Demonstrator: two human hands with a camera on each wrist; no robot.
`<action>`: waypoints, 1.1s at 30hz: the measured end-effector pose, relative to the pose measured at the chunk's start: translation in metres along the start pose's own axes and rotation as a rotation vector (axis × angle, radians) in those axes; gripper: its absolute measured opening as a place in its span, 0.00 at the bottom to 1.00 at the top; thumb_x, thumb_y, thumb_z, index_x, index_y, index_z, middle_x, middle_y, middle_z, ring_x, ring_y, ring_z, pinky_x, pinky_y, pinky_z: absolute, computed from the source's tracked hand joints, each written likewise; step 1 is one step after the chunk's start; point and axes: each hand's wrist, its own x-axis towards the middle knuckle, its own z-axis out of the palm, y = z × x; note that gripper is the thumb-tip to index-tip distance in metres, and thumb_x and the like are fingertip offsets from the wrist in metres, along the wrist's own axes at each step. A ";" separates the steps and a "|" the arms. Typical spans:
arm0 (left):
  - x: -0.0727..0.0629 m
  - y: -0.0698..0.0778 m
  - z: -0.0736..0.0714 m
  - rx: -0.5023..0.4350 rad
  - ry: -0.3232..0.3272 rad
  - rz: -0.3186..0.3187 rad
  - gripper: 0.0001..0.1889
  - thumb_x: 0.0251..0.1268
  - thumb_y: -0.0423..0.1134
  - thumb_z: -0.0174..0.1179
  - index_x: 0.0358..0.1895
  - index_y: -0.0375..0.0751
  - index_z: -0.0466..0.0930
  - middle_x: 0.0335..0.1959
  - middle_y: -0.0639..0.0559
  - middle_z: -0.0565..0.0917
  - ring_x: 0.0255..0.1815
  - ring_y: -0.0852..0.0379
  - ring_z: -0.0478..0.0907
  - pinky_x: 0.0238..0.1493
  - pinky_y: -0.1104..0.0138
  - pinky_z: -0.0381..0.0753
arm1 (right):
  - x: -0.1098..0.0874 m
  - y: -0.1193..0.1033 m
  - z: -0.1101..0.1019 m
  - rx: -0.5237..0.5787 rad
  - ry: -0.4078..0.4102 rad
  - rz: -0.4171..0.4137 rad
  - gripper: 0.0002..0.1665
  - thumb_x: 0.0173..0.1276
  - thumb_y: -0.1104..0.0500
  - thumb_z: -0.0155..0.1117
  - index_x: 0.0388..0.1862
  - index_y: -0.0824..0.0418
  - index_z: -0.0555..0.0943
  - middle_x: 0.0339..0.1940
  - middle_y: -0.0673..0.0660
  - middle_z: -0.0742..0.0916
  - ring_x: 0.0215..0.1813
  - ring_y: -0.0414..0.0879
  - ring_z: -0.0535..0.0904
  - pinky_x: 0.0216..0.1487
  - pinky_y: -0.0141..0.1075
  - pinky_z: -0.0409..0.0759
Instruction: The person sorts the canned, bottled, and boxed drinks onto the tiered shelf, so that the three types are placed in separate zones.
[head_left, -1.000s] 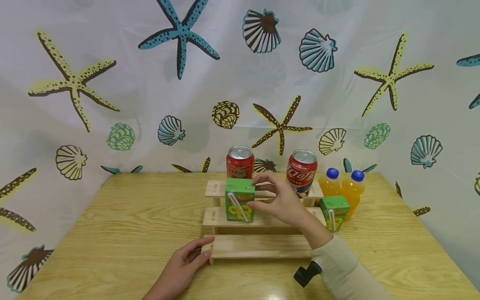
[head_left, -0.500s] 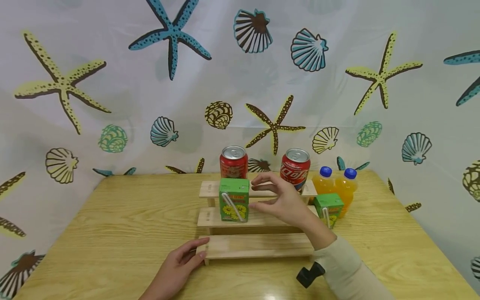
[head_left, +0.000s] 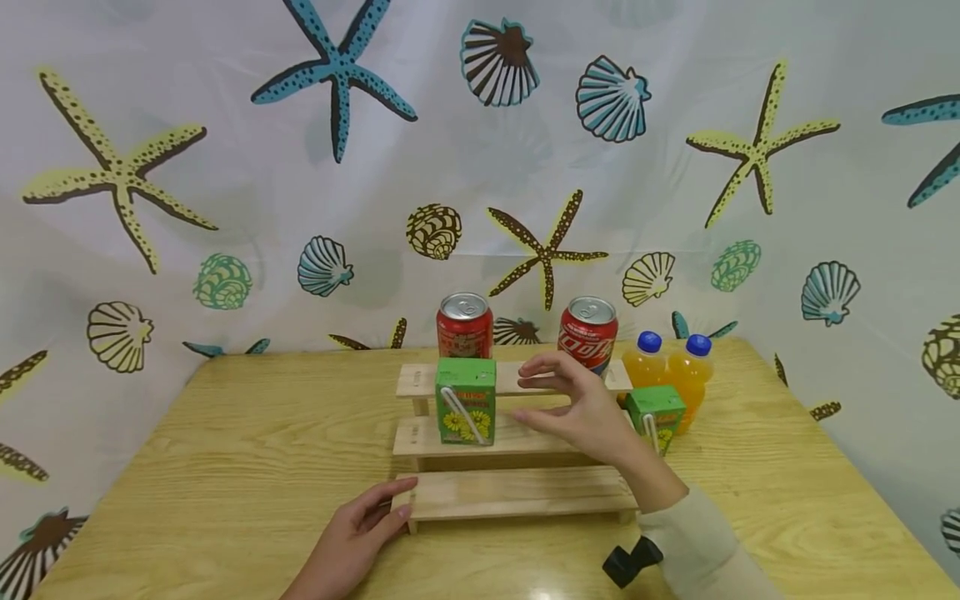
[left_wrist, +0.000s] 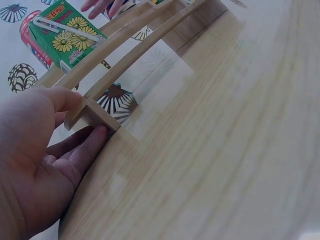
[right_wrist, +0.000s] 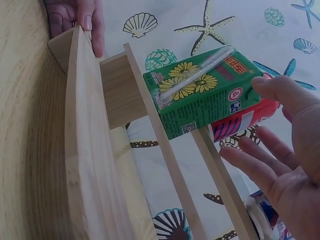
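Note:
A green drink carton (head_left: 472, 379) with a straw on its front stands upright at the left of the middle step of a three-step wooden rack (head_left: 517, 493). Just right of that carton is my right hand (head_left: 588, 417), its fingers loosely bent, apart from the carton and holding nothing. My left hand (head_left: 348, 529) grips the left end of the lowest step; in the left wrist view its fingers lie round the step's end and leg (left_wrist: 102, 116). Two red soda cans stand on the top step, a left can (head_left: 465, 329) behind the carton and a right can (head_left: 588, 333).
Right of the rack, a second green carton (head_left: 656, 404) and two orange juice bottles (head_left: 688, 375) with blue caps stand on the wooden table (head_left: 262, 433). A white cloth (head_left: 420, 100) printed with starfish and shells hangs behind. A black fitting (head_left: 632, 562) is at my right wrist.
My right hand has let go of the carton and drawn away to the right. The carton stays on the middle step. The head view has shifted slightly; my left hand stays on the rack.

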 end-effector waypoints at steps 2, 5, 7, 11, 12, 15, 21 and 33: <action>0.000 0.000 0.000 -0.005 -0.004 0.002 0.20 0.71 0.47 0.62 0.64 0.55 0.79 0.72 0.45 0.72 0.73 0.45 0.69 0.64 0.61 0.80 | -0.002 0.000 -0.002 0.003 0.004 -0.009 0.30 0.59 0.67 0.76 0.59 0.60 0.75 0.58 0.61 0.81 0.61 0.58 0.81 0.47 0.42 0.89; 0.001 0.000 0.001 -0.004 -0.009 0.008 0.20 0.71 0.47 0.62 0.64 0.55 0.79 0.72 0.45 0.71 0.73 0.45 0.69 0.64 0.61 0.80 | -0.006 0.002 -0.004 0.019 0.002 -0.012 0.30 0.60 0.67 0.75 0.59 0.61 0.75 0.59 0.61 0.80 0.62 0.60 0.80 0.48 0.42 0.89; 0.001 0.000 0.001 -0.001 -0.011 0.010 0.20 0.71 0.47 0.62 0.64 0.55 0.79 0.72 0.45 0.72 0.73 0.45 0.68 0.64 0.61 0.79 | -0.010 0.003 -0.006 0.032 -0.003 -0.003 0.30 0.60 0.67 0.75 0.60 0.61 0.74 0.59 0.61 0.80 0.62 0.59 0.80 0.50 0.42 0.88; 0.002 -0.001 0.003 0.001 -0.013 0.011 0.20 0.71 0.47 0.62 0.64 0.55 0.79 0.72 0.46 0.72 0.74 0.45 0.67 0.67 0.59 0.77 | -0.018 0.006 -0.009 0.058 -0.002 0.009 0.30 0.61 0.68 0.74 0.62 0.61 0.73 0.61 0.64 0.79 0.61 0.54 0.81 0.52 0.41 0.88; 0.003 -0.001 0.003 0.001 -0.014 0.010 0.20 0.71 0.47 0.62 0.64 0.56 0.79 0.72 0.46 0.72 0.74 0.45 0.67 0.67 0.59 0.77 | -0.019 0.006 -0.010 0.063 -0.002 0.005 0.31 0.61 0.68 0.74 0.62 0.62 0.73 0.62 0.66 0.78 0.60 0.52 0.82 0.52 0.41 0.87; 0.003 -0.001 0.003 0.000 -0.013 0.006 0.20 0.71 0.47 0.62 0.64 0.55 0.79 0.72 0.46 0.72 0.74 0.45 0.68 0.67 0.59 0.77 | -0.021 0.007 -0.013 0.069 -0.001 -0.023 0.31 0.61 0.70 0.73 0.62 0.63 0.73 0.62 0.69 0.78 0.59 0.47 0.82 0.52 0.41 0.88; 0.002 -0.001 0.003 0.017 0.000 0.003 0.20 0.70 0.48 0.62 0.64 0.55 0.79 0.72 0.45 0.72 0.73 0.44 0.69 0.66 0.59 0.78 | -0.024 0.003 -0.018 0.076 -0.003 -0.060 0.31 0.60 0.72 0.73 0.62 0.66 0.73 0.61 0.71 0.78 0.59 0.44 0.82 0.53 0.43 0.87; 0.002 -0.003 0.000 0.036 -0.002 0.009 0.21 0.70 0.50 0.62 0.64 0.56 0.79 0.72 0.45 0.72 0.72 0.44 0.69 0.67 0.58 0.77 | -0.029 0.001 -0.029 0.057 -0.016 -0.049 0.30 0.61 0.70 0.73 0.62 0.65 0.74 0.61 0.74 0.77 0.59 0.43 0.82 0.52 0.41 0.87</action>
